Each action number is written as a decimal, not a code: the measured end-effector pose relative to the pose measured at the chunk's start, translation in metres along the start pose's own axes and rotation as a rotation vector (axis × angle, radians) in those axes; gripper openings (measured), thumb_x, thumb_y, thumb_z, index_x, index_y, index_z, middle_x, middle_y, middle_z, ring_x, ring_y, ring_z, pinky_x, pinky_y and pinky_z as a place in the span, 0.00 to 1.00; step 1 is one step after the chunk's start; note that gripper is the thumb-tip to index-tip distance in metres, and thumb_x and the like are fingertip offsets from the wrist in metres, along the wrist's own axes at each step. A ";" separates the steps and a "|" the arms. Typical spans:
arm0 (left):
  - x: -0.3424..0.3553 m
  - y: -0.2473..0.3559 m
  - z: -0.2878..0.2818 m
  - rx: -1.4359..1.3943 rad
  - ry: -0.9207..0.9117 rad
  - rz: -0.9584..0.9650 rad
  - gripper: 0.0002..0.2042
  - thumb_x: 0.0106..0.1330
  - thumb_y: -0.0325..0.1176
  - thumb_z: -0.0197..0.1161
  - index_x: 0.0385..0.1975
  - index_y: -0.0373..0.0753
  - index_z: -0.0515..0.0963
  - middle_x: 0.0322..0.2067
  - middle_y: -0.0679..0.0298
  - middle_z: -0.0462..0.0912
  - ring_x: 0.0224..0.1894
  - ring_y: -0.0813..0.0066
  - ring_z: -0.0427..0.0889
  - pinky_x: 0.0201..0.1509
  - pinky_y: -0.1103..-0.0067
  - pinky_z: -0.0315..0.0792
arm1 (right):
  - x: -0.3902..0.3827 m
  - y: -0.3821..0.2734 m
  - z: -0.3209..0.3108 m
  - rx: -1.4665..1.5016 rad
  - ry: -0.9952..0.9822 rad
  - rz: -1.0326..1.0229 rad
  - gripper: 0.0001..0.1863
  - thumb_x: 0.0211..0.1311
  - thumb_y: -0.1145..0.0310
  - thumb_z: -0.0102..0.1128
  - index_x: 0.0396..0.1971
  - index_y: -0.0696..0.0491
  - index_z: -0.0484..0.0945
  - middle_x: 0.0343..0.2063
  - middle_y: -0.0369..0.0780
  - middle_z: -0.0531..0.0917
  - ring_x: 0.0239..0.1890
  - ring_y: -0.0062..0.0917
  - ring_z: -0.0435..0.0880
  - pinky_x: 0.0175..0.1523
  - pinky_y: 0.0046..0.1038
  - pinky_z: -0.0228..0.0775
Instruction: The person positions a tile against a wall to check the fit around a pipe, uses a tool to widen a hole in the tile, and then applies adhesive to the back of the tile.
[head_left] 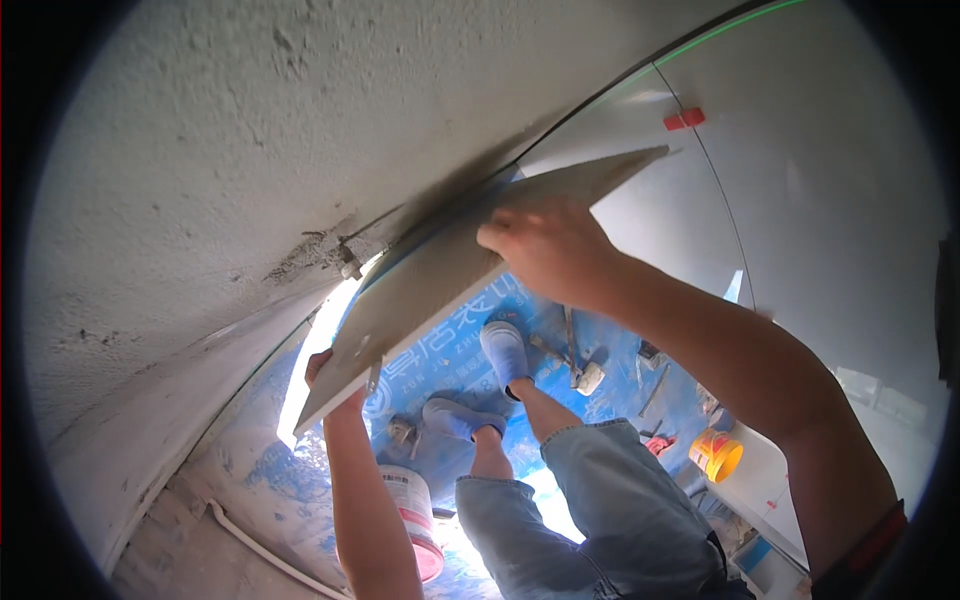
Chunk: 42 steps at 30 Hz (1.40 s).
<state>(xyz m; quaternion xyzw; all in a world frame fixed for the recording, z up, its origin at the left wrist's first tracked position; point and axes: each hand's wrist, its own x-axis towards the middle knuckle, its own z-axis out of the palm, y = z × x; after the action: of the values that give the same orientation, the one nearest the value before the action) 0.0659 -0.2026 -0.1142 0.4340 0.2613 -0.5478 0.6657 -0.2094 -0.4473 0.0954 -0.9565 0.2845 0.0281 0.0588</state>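
A large, thin grey tile [425, 290] hangs tilted in front of the rough cement wall [250, 130]. My left hand [342, 390] grips its lower left end, with fingers showing at the edge. Farther up, my right hand [550, 245] is closed over the long near edge, its fingertips partly hidden. Close behind the tile, a small pipe fitting [350, 268] sticks out of the wall. On the right stands a wall faced with big smooth grey tiles [820, 170], with a red levelling wedge [684, 120] at a joint.
Blue printed sheeting [450, 350] covers the floor under my feet. A white and red bucket [408, 495] stands by my left forearm. A mallet [588, 378] lies right of my feet, and a yellow bucket [715, 455] is farther right. A pale hose [265, 550] curves at lower left.
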 end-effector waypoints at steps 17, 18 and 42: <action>0.012 -0.007 0.020 0.322 0.088 0.810 0.22 0.73 0.43 0.41 0.41 0.31 0.78 0.37 0.50 0.84 0.45 0.63 0.82 0.58 0.69 0.70 | 0.033 0.007 0.007 0.028 0.182 -0.003 0.21 0.40 0.59 0.75 0.37 0.49 0.80 0.42 0.36 0.80 0.46 0.30 0.79 0.53 0.34 0.68; 0.017 -0.013 0.024 0.301 0.079 0.858 0.22 0.71 0.42 0.40 0.34 0.32 0.79 0.34 0.51 0.85 0.40 0.64 0.82 0.55 0.69 0.72 | 0.028 0.009 0.008 0.046 0.271 -0.033 0.22 0.40 0.60 0.75 0.38 0.49 0.79 0.44 0.36 0.79 0.47 0.31 0.79 0.56 0.35 0.67; 0.092 0.006 -0.025 0.708 0.206 1.605 0.19 0.53 0.26 0.66 0.47 0.31 0.77 0.38 0.51 0.84 0.39 0.56 0.84 0.44 0.66 0.78 | -0.009 0.098 0.198 1.674 0.961 0.737 0.45 0.60 0.40 0.61 0.64 0.60 0.59 0.63 0.42 0.65 0.69 0.29 0.55 0.71 0.37 0.42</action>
<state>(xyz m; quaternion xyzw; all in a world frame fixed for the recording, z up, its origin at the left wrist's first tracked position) 0.0989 -0.2270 -0.2000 0.7145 -0.2486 0.0779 0.6493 -0.2750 -0.4988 -0.1092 -0.3729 0.4818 -0.5476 0.5735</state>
